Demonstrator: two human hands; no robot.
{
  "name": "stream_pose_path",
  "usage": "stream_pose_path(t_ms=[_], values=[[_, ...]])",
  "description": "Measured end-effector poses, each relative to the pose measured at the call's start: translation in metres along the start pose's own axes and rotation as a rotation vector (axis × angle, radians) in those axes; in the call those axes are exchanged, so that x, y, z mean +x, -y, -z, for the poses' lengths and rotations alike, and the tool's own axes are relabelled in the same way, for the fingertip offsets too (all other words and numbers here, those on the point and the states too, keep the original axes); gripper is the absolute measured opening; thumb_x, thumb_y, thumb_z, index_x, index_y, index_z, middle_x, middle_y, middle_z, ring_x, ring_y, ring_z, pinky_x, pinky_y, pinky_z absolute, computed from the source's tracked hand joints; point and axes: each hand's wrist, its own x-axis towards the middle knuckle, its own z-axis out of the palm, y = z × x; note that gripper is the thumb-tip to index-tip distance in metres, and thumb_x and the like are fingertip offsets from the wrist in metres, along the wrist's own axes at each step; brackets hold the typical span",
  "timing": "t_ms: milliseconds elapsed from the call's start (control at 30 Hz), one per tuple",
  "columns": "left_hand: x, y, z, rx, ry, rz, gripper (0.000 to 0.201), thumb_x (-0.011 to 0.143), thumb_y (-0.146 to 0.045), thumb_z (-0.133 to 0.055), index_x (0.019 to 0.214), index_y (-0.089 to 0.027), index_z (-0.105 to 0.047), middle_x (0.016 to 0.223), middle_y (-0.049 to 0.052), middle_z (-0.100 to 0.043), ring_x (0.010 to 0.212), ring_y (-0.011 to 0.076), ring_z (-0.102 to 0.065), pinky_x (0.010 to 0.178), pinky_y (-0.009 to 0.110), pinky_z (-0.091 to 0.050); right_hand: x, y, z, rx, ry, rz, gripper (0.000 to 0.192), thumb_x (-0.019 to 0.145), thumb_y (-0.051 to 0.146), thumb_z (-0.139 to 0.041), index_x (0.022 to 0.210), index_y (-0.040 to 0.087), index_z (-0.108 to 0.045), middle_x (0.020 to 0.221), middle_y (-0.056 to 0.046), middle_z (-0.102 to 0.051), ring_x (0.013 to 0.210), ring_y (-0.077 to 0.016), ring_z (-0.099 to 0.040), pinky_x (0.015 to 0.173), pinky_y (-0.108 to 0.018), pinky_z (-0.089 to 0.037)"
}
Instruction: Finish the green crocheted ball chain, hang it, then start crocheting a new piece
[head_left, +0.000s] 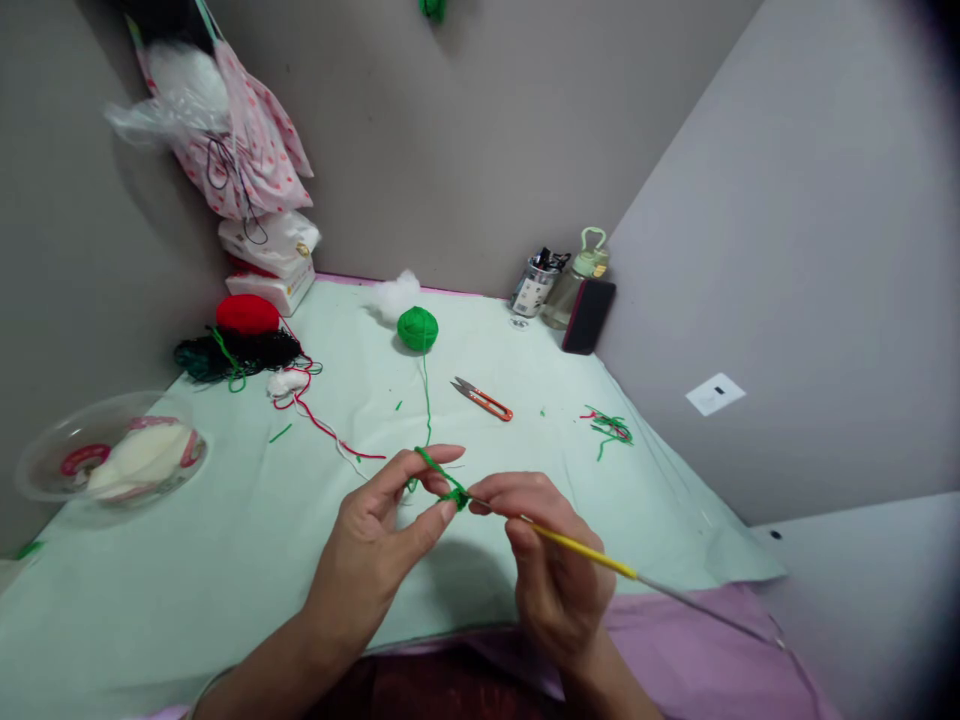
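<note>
Between thumb and fingers, my left hand [375, 530] pinches a small piece of green crochet work [456, 497]. Green yarn runs over its raised index finger and back across the table to a green yarn ball [418, 329]. My right hand [555, 570] grips a crochet hook [585, 547] with a yellow handle and a long metal shaft trailing to the lower right. The hook's tip meets the green work, where fingers partly hide it. Beyond the hands lie orange-handled thread snips [484, 399], touched by neither hand.
Red yarn [247, 314] and dark yarn [255, 353] sit at left, above a clear plastic bowl [45, 465]. White stuffing [396, 296] lies at the back. A pen holder [534, 285], bottle [564, 300] and phone [589, 317] stand back right, with yarn scraps [613, 429] nearer.
</note>
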Motion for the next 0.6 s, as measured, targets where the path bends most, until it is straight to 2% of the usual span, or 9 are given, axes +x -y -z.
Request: stream_pose_path(t_ms=[167, 233, 333, 433, 467, 533, 600], values=[[0.001, -0.003, 0.000, 0.158, -0.038, -0.106, 0.032, 0.085, -0.027, -0.075, 0.116, -0.037, -0.076, 0.093, -0.001, -0.068, 0.103, 0.0203, -0.059, 0.105, 0.035, -0.038, 0.003, 0.001, -0.001, -0.149, 0.032, 0.121, 0.021, 0.102, 0.012, -0.045, 0.110, 0.019, -0.064, 0.095, -0.008, -0.073, 0.093, -0.0177, -0.070, 0.077, -0.030, -0.059], [0.001, -0.003, -0.002, 0.162, -0.070, -0.108, 0.034, 0.084, -0.026, -0.076, 0.117, -0.035, -0.075, 0.090, -0.001, -0.067, 0.101, 0.0197, -0.059, 0.104, 0.035, -0.039, 0.003, 0.000, -0.004, -0.271, 0.046, 0.184, 0.020, 0.102, 0.012, -0.047, 0.111, 0.018, -0.064, 0.098, -0.010, -0.073, 0.091, -0.0180, -0.070, 0.074, -0.030, -0.060], [0.001, -0.004, -0.006, 0.028, -0.090, -0.036, 0.046, 0.082, -0.025, -0.079, 0.126, -0.033, -0.071, 0.086, -0.002, -0.064, 0.094, 0.0165, -0.059, 0.094, 0.029, -0.045, 0.002, -0.003, -0.009, -0.510, 0.039, 0.319, 0.020, 0.098, 0.010, -0.055, 0.111, 0.016, -0.068, 0.099, -0.011, -0.072, 0.089, -0.0180, -0.069, 0.074, -0.029, -0.061], [0.000, -0.006, -0.010, -0.258, 0.011, 0.152, 0.059, 0.081, -0.031, -0.081, 0.138, -0.030, -0.063, 0.089, -0.002, -0.064, 0.070, 0.0089, -0.052, 0.065, 0.019, -0.043, -0.001, -0.007, -0.012, -0.635, -0.003, 0.418, 0.025, 0.091, 0.005, -0.064, 0.112, 0.016, -0.072, 0.100, -0.011, -0.070, 0.096, -0.0192, -0.069, 0.080, -0.029, -0.061], [0.001, -0.007, -0.010, -0.348, 0.058, 0.229, 0.062, 0.081, -0.034, -0.082, 0.139, -0.028, -0.062, 0.089, -0.002, -0.063, 0.061, 0.0059, -0.045, 0.056, 0.017, -0.038, -0.003, -0.008, -0.013, -0.619, -0.018, 0.406, 0.028, 0.090, 0.003, -0.064, 0.114, 0.017, -0.072, 0.103, -0.011, -0.069, 0.099, -0.0195, -0.068, 0.081, -0.029, -0.061], [0.002, -0.009, -0.009, -0.466, 0.116, 0.347, 0.064, 0.080, -0.036, -0.083, 0.139, -0.023, -0.061, 0.087, -0.002, -0.062, 0.053, 0.0022, -0.032, 0.049, 0.016, -0.029, -0.006, -0.009, -0.012, -0.490, -0.062, 0.313, 0.032, 0.092, 0.002, -0.062, 0.116, 0.021, -0.072, 0.109, -0.009, -0.068, 0.101, -0.0189, -0.068, 0.080, -0.030, -0.061], [0.004, -0.011, -0.007, -0.494, 0.112, 0.380, 0.063, 0.081, -0.033, -0.084, 0.139, -0.020, -0.061, 0.082, -0.004, -0.059, 0.052, 0.0011, -0.028, 0.054, 0.015, -0.033, -0.008, -0.008, -0.009, -0.290, -0.087, 0.159, 0.032, 0.095, 0.004, -0.056, 0.116, 0.023, -0.071, 0.107, -0.008, -0.070, 0.097, -0.0185, -0.068, 0.077, -0.031, -0.060]])
